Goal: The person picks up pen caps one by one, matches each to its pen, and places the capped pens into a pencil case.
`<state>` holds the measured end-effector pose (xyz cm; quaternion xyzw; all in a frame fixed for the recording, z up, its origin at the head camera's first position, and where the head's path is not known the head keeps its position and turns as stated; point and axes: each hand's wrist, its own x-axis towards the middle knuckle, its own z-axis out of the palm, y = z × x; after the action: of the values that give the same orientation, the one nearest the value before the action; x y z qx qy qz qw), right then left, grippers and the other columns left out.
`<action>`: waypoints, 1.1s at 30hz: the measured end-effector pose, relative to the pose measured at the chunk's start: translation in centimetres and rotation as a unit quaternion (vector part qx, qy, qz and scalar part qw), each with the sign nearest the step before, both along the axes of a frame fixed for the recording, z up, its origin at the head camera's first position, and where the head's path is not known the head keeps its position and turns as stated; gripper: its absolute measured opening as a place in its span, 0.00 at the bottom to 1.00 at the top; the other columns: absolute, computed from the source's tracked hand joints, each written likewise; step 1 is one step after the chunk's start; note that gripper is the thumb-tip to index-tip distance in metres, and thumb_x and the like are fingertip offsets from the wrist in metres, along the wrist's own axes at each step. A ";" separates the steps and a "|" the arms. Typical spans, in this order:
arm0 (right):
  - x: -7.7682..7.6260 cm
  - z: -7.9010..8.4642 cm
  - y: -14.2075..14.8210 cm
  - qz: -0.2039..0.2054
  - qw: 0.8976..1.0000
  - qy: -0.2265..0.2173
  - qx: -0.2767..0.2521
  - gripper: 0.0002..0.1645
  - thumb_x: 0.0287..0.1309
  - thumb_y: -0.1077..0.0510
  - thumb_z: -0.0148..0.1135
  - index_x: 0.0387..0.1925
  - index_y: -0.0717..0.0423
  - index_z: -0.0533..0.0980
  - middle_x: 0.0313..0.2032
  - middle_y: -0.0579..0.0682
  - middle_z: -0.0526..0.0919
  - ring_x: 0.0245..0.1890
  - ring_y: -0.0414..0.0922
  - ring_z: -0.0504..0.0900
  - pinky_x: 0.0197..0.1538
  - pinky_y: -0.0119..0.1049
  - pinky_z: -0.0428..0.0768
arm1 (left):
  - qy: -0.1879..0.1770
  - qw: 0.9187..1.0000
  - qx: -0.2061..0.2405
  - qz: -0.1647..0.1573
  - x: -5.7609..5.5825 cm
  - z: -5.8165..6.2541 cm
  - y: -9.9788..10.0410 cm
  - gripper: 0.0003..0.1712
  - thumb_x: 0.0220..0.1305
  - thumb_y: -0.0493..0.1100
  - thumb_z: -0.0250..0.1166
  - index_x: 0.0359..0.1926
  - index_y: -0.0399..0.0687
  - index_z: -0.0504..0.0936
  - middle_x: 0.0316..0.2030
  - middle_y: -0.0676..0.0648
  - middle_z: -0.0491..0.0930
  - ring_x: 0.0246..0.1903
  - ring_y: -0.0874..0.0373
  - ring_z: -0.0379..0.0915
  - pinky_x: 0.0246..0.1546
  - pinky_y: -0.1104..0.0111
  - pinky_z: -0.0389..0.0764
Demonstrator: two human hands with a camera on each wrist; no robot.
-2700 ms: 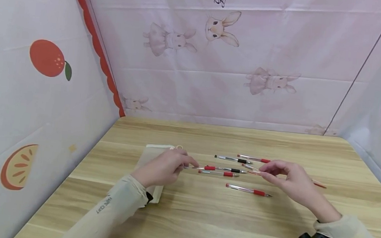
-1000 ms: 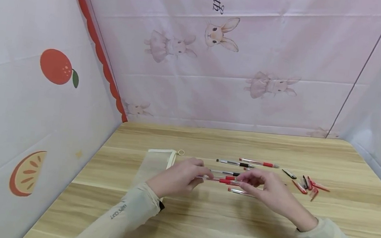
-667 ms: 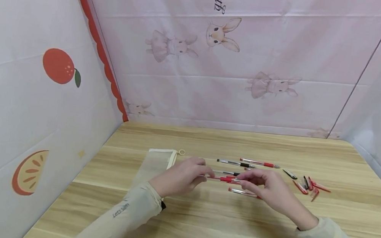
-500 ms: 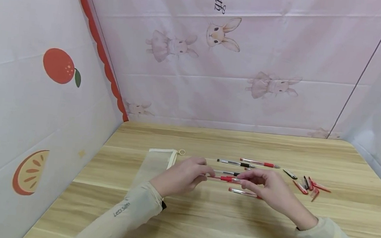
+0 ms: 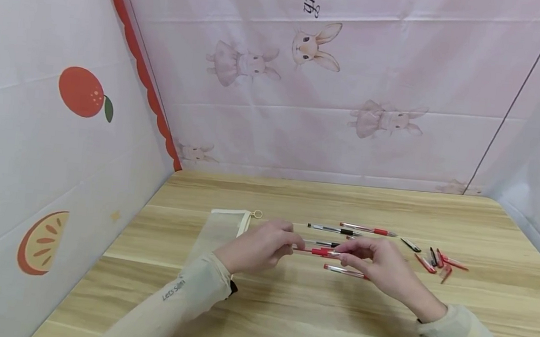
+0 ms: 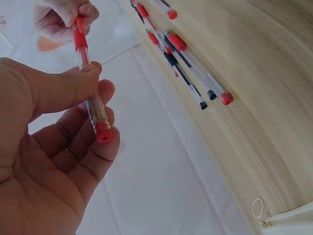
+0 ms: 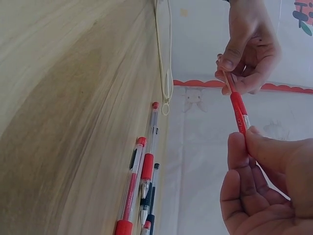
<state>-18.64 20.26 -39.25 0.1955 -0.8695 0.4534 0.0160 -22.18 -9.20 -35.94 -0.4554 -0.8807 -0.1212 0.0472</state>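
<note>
Both hands meet on one red gel pen with a clear barrel, held above the table. My left hand pinches its barrel near the red rear plug, between thumb and fingers. At the writing end, my right hand pinches a small red piece, which looks like a cap; its fingertips hide how far it sits over the tip. Beyond the hands lie a black pen and a red pen. Another red pen lies nearer, partly behind the right hand.
Loose red and black pen caps are scattered right of the right hand. A pale, see-through zip pouch lies under the left forearm, its ring pull at the far corner. Printed cloth walls stand around the wooden table.
Since the oldest frame, my left hand has moved right with a red pen and my right hand left, so both now hold that pen. Over the last half second they have barely moved.
</note>
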 end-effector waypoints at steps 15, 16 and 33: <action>-0.3 -0.1 -0.1 0.013 1.000 0.008 -0.006 0.07 0.69 0.59 0.71 0.47 0.51 0.89 0.45 0.49 0.92 0.41 0.36 0.90 0.38 0.30 0.86 | -0.031 0.999 -0.008 -0.004 -0.5 0.0 0.0 0.14 0.73 0.34 0.67 0.53 0.55 0.91 0.44 0.54 0.88 0.38 0.63 0.76 0.42 0.72 0.79; -0.3 -0.1 -0.1 0.012 1.000 0.010 -0.006 0.07 0.69 0.59 0.71 0.47 0.52 0.89 0.45 0.49 0.92 0.41 0.36 0.90 0.39 0.30 0.86 | -0.035 0.999 -0.006 -0.005 -0.5 0.0 0.1 0.14 0.74 0.34 0.67 0.53 0.55 0.91 0.44 0.53 0.88 0.38 0.63 0.76 0.42 0.73 0.79; -0.8 -0.6 0.7 -0.005 1.000 0.014 -0.001 0.10 0.69 0.54 0.72 0.48 0.50 0.88 0.43 0.45 0.91 0.40 0.35 0.88 0.45 0.29 0.86 | -0.033 0.999 0.008 -0.001 -1.0 -0.5 0.7 0.21 0.74 0.35 0.67 0.61 0.63 0.87 0.39 0.54 0.82 0.35 0.65 0.74 0.35 0.75 0.77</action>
<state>-19.45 20.95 -39.82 0.1971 -0.8699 0.4512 0.0305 -23.22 -8.53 -36.40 -0.4520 -0.8801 -0.1434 0.0218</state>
